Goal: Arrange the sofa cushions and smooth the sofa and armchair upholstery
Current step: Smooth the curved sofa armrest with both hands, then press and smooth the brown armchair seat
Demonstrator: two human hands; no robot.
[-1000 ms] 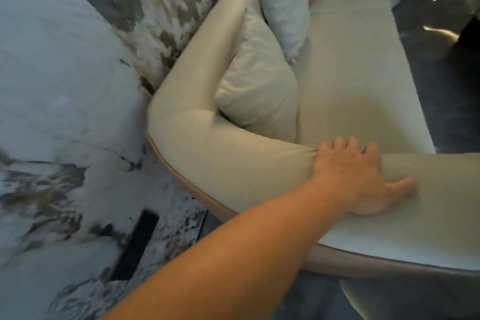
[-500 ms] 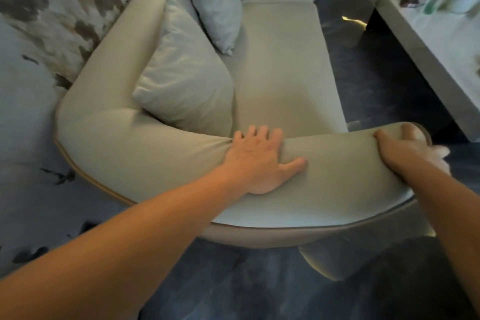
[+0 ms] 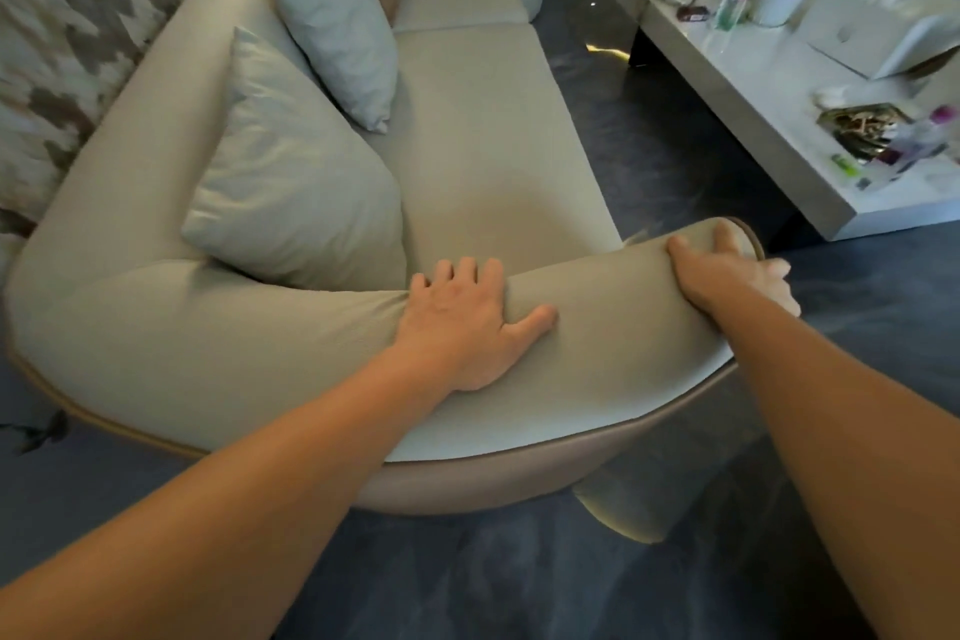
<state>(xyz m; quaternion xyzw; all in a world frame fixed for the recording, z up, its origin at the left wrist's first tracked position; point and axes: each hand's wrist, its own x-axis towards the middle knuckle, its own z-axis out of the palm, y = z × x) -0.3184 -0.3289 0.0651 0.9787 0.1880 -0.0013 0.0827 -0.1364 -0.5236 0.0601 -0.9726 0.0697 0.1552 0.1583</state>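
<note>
Head view: no writing is legible anywhere. The cream sofa (image 3: 483,130) fills the centre, its seat running lengthwise from near to far. The left hand (image 3: 462,322) lies flat, fingers spread, on the near armrest (image 3: 613,343); the right hand (image 3: 727,270) clasps its right end. Two pale cushions (image 3: 291,182) lean against the left backrest.

Cream sofa (image 3: 483,130), curved padded armrest (image 3: 597,343) nearest me. Two pale cushions lean on the backrest: big one (image 3: 291,182) tucked into the near corner, smaller one (image 3: 337,21) tilted just behind it. Seat fabric flat, mostly wrinkle-free.
</note>
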